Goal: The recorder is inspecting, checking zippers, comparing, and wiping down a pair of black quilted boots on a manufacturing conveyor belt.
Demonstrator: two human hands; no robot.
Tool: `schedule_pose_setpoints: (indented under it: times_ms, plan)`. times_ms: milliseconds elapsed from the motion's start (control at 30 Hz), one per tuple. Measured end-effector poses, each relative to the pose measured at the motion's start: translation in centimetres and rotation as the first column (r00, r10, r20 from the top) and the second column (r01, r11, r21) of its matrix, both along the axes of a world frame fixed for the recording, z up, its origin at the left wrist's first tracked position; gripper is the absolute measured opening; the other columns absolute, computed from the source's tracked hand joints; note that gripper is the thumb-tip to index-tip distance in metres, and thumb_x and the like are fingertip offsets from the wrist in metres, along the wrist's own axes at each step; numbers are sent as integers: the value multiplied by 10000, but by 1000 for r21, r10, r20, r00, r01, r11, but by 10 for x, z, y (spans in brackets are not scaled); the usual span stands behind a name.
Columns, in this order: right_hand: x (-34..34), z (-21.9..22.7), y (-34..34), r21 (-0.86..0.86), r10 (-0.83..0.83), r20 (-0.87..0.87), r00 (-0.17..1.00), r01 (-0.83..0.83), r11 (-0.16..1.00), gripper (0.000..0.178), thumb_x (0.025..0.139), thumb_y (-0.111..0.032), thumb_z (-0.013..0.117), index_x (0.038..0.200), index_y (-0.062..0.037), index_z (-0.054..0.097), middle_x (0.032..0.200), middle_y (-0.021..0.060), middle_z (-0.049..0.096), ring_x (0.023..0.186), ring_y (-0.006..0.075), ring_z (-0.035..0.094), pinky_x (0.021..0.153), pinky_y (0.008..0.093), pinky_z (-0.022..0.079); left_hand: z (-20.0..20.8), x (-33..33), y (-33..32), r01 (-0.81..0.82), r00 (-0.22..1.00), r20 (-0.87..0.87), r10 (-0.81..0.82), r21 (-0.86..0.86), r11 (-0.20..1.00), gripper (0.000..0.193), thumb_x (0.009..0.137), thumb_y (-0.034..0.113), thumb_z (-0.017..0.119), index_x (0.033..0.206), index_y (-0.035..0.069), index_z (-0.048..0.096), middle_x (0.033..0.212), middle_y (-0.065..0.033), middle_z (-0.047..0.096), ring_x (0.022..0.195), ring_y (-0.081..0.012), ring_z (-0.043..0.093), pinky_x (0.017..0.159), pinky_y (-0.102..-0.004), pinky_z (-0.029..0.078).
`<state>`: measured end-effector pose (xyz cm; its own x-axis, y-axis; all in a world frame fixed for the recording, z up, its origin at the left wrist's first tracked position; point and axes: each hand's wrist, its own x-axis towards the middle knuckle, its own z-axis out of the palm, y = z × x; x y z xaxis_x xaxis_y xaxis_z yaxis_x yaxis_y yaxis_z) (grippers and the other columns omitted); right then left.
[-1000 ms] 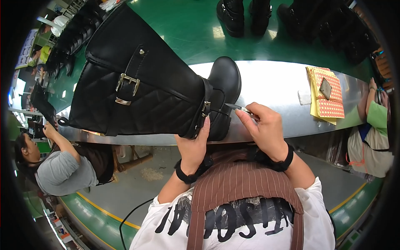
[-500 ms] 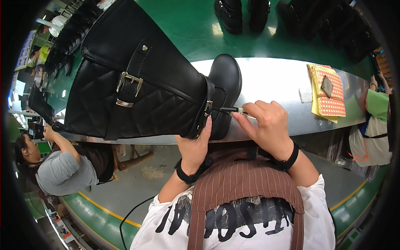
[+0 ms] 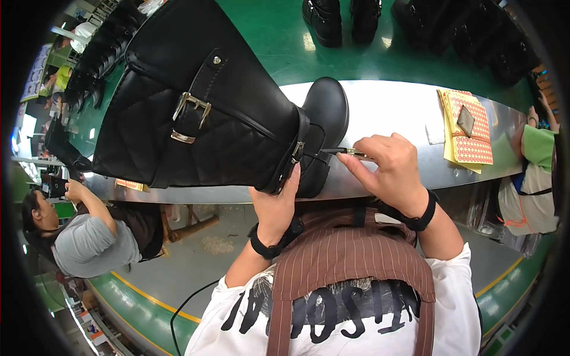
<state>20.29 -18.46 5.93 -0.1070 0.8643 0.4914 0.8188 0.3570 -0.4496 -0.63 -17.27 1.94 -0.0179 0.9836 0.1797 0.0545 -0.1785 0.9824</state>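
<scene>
A tall black boot (image 3: 237, 113) lies on its side along the metal bench, its shaft to the left and its rounded toe at the far right. It has quilted panels, a silver shaft buckle (image 3: 191, 113) and an ankle strap with a smaller buckle (image 3: 297, 152). My left hand (image 3: 276, 204) grips the ankle from the near side, thumb up by the strap, its other fingers mostly hidden. In my right hand (image 3: 389, 169) a slim metal tool (image 3: 354, 152) is pinched; its dark, narrow end reaches the boot beside the ankle strap. I cannot make out the tool's kind.
On the metal bench (image 3: 404, 118), a stack of yellow-backed sticker sheets (image 3: 469, 130) lies at the right under a dark diamond-shaped piece (image 3: 465, 121). More black boots (image 3: 323, 21) stand on the green surface beyond. A co-worker (image 3: 89, 231) sits at the left; another person (image 3: 531, 172) is at the far right.
My right hand and the tool have shifted slightly right and nearer me. The boot has turned a little, its shaft moving right and its toe slightly right. More sticker sheets now show below the shaft.
</scene>
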Motion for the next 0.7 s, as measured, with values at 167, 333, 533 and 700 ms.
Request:
schedule_pose_setpoints:
  times_ms: [167,333,533,700]
  plan:
    - [-5,-6,-1,-12,-14,31,999,15,1000,246,773,-269,768,689,-101,610,554,29,557,468,227,513,504,331,367,2,1,1,-5,999,32,5,-8,1000,162,855,16,707,1003,-40,674,952,-70,701,837,-127,647,787,-263,492]
    - [-5,-5,-2,-4,-4,55,998,4,1000,245,772,-269,767,685,-104,609,550,25,544,474,222,517,501,331,361,-2,2,0,-1,1000,31,1,-1,1000,163,858,11,700,1011,-39,676,965,-76,703,874,-140,655,813,-273,490]
    - [-6,2,0,5,0,117,993,-1,1000,255,759,-257,769,654,-111,588,542,22,523,477,214,515,502,333,345,-3,0,0,34,999,-28,-33,15,999,201,847,13,711,1031,-46,654,967,-83,702,857,-143,663,815,-268,496]
    - [-1,9,1,23,50,193,980,-55,998,269,744,-243,766,626,-116,561,535,22,510,479,209,516,519,330,347,-3,4,-7,12,999,-38,-12,-14,1000,174,846,15,712,1002,-43,662,939,-78,705,840,-142,662,796,-265,496]
